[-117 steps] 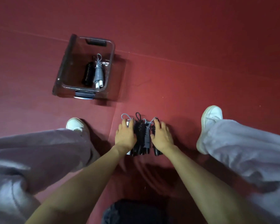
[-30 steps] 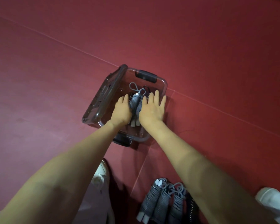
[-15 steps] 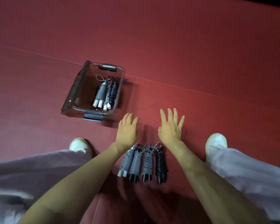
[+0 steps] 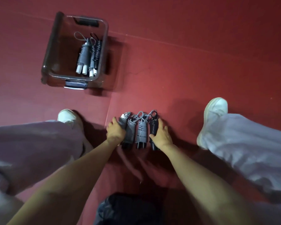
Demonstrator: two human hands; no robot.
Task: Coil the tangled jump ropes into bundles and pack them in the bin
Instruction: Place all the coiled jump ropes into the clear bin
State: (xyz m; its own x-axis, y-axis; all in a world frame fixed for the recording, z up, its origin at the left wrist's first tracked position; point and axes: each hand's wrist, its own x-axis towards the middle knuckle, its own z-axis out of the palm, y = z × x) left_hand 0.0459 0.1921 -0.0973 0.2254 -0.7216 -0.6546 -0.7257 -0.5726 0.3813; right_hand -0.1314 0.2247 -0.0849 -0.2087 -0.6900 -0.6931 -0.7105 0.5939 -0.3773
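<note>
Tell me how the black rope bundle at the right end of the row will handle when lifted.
Black bundle: tightly wound round its handles, so probably fairly stiff. The loose loop on top will likely flop. Small in the right hand, so seemingly light.

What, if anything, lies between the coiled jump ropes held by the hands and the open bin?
Nothing visible does. The left hand and right hand hold the coiled jump ropes on the red floor mat, and only bare mat runs from them to the bin, whose top is open.
</note>
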